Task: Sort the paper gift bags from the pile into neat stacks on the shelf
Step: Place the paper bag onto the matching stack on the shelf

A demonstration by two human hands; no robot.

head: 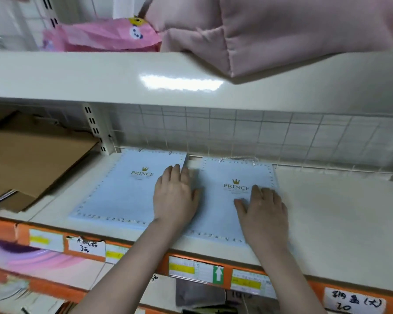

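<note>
Left hand (174, 198) and right hand (262, 209) press flat, fingers straight, on two blue bags (114, 193) on the shelf (338, 218); their print is blurred.

Small print under PRINCE logo (236, 186) unreadable; shelf labels (182, 267) blurred; brown cardboard (27, 159) cut off left.

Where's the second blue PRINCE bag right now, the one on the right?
In the head view, the right blue PRINCE bag lies flat on the shelf, beside the left blue PRINCE bag, under the right hand.
</note>
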